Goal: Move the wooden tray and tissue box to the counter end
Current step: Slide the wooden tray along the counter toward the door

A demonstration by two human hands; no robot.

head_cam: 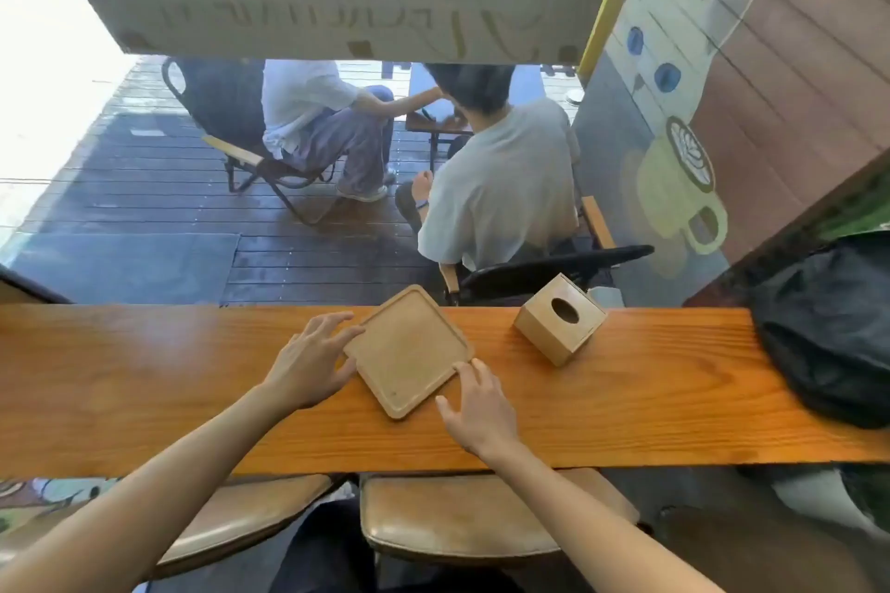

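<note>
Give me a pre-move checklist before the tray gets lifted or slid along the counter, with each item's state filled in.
1. Left hand on the wooden tray: ok, fingers touch its left edge.
2. Right hand on the tray: ok, fingertips at its near-right edge.
3. Firm grasp closed around the tray: not ok, both hands are open and spread.
4. Tray empty: ok, nothing lies in it.
5. Path to the right along the counter: not ok, the tissue box sits in the way and a dark bag covers the far right end.
6. Tissues inside the box: cannot tell, the opening looks dark.
</note>
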